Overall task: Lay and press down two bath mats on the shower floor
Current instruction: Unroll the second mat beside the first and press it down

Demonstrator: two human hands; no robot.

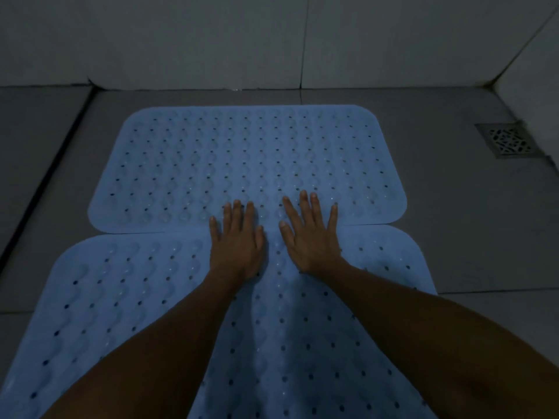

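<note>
Mats first: I count two, both pale blue and dotted with drain holes. The far mat (248,164) lies flat on the shower floor (453,207) near the back wall (211,40); the near mat (127,297) lies just in front of it, their long edges meeting, perhaps overlapping slightly. So laying looks done, and pressing is under way. My two hands sit flat across that seam, palms down: left hand (237,246) with fingers straight and close together, right hand (311,237) with fingers straight and a little spread. Neither grips anything. I judge the outer edges and corners of both mats are left to press. One floor drain (511,140) sits well apart, to the right.
</note>
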